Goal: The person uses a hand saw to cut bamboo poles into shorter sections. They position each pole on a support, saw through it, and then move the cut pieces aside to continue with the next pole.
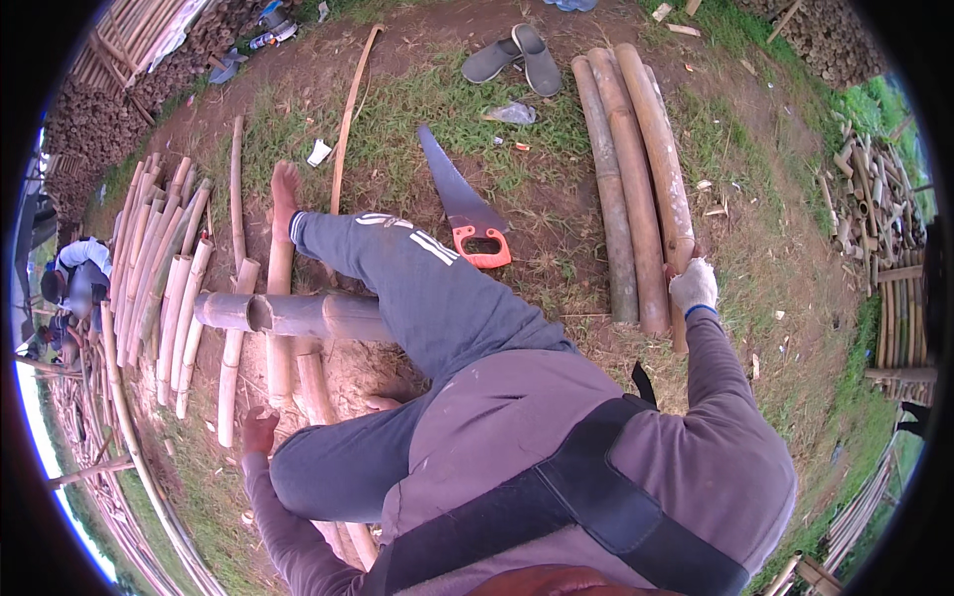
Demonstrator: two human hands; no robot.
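Observation:
My right hand (694, 286), in a pale knit glove, is closed on the near part of a thick bamboo pole (656, 149), with fingertips showing at its side. That pole lies alongside two other bamboo poles (602, 179) on the grass. My left hand (260, 432) is bare and hangs beside my bent knee, its fingers slightly apart with nothing seen in them. Near it lies a short bamboo piece (235, 372). A darker bamboo length (288, 315) rests crosswise over other bamboo by my leg. Beyond my knee lies a hand saw (457, 194) with an orange handle (481, 246).
A row of cut bamboo pieces (159, 263) lies at the left. Grey clogs (512, 62) sit at the far side, near a bamboo strip (353, 114). Another person (81, 270) is at the far left. More bamboo (873, 204) is piled at the right.

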